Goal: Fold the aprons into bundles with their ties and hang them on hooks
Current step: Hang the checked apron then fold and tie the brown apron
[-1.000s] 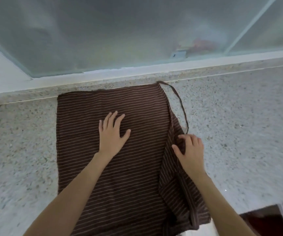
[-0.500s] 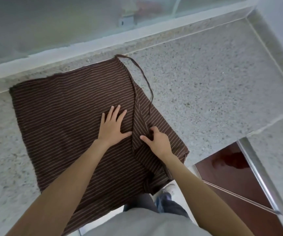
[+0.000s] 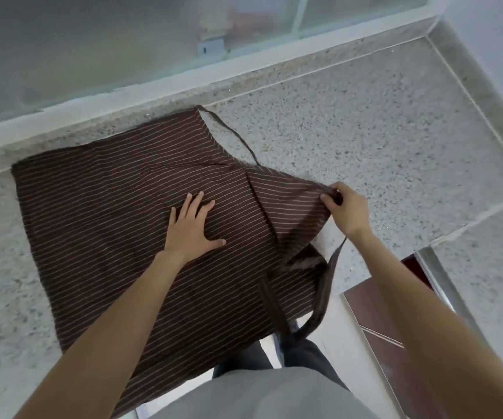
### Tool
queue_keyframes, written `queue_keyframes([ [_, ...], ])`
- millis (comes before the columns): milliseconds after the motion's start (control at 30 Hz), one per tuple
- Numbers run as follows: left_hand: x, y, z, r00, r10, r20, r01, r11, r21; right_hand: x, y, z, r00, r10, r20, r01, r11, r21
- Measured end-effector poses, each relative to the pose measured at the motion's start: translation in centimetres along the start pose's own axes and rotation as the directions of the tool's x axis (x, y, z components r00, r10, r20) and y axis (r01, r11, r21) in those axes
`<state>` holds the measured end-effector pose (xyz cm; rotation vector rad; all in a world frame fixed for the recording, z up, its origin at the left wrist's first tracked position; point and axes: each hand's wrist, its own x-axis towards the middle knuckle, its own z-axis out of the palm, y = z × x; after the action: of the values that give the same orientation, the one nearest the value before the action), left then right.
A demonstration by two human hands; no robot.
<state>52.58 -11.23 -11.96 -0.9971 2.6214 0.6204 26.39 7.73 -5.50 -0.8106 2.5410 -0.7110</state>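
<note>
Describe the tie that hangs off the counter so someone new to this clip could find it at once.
Start at the speckled stone counter and the brown striped apron spread on it. Go to the corner that the right hand pinches. From there the wide tie droops past the counter's edge in a loop, plain brown and unstriped, unlike the thin strap lying flat by the window.

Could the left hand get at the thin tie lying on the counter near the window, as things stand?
Probably yes. The left hand lies flat on the apron, holding nothing, and only flat cloth and bare counter lie between it and the thin tie.
</note>
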Motion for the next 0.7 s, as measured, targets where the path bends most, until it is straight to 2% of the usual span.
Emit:
queue_keyframes([
  [67, 0.0, 0.2, -0.2, 1.0, -0.013, 0.007, 0.013, 1.0, -0.005, 3.0, 0.0, -1.8, 0.982, -0.187, 0.002, 0.178, 0.933, -0.312],
  [133, 0.1, 0.6, -0.5, 0.999, -0.037, 0.017, 0.037, 0.999, -0.007, 6.5, -0.4, -3.4, 0.941, -0.338, 0.025, 0.301, 0.798, -0.523],
  [267, 0.4, 2.0, -1.0, 0.991, -0.126, 0.046, 0.125, 0.992, 0.036, 12.7, -1.3, -4.7, 0.814, -0.558, 0.161, 0.512, 0.56, -0.651],
  [333, 0.5, 3.8, -1.0, 0.99, -0.143, -0.012, 0.144, 0.989, 0.042, 14.8, -1.1, -4.1, 0.785, -0.562, 0.261, 0.579, 0.516, -0.631],
  [400, 0.7, 6.7, -1.0, 0.983, -0.119, -0.142, 0.117, 0.993, -0.02, 15.8, -0.5, -3.6, 0.796, -0.527, 0.299, 0.598, 0.608, -0.522],
  [467, 1.1, 9.8, -0.9, 0.969, -0.122, -0.216, 0.089, 0.984, -0.156, 15.0, 0.3, -3.3, 0.8, -0.554, 0.232, 0.599, 0.708, -0.374],
  [533, 2.2, 13.5, -0.5, 0.969, -0.164, -0.184, 0.102, 0.946, -0.307, 13.5, 1.8, -3.5, 0.79, -0.588, 0.174, 0.612, 0.748, -0.256],
  [600, 3.4, 16.1, 0.0, 0.971, -0.206, -0.123, 0.141, 0.906, -0.399, 10.8, 3.3, -3.0, 0.782, -0.597, 0.181, 0.623, 0.762, -0.176],
  [700, 5.1, 19.3, 0.6, 0.942, -0.334, -0.028, 0.268, 0.803, -0.532, 7.3, 6.0, -2.5, 0.73, -0.561, 0.39, 0.649, 0.748, -0.139],
])
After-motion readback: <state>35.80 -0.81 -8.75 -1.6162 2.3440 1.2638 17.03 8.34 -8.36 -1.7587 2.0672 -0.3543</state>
